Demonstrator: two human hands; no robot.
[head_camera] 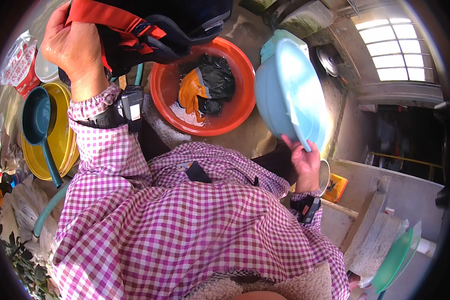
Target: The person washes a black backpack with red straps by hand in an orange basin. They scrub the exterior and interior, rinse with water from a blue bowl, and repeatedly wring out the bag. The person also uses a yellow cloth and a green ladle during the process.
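Note:
At the upper left my left hand [77,52] grips the red webbing strap [105,15] of a dark fabric bag [195,22]. The bag hangs partly over the far rim of a red plastic basin [156,107], and its top runs out of view. Inside that basin lies bunched black fabric [219,82] with an orange piece [191,90], in what looks like shallow water. White powder or foam [185,114] shows at the basin's near left. On the right, my right hand [305,159] holds a light blue plastic basin [272,97] by its lower rim, tilted on its side.
To the left, a dark teal dipper [36,116] rests over a yellow tub [69,153]. Behind it stands a red and white plastic packet [20,67] bearing writing. A green hose [47,212] curves below. A metal lid [327,62] and an orange-yellow object [335,187] are on the right.

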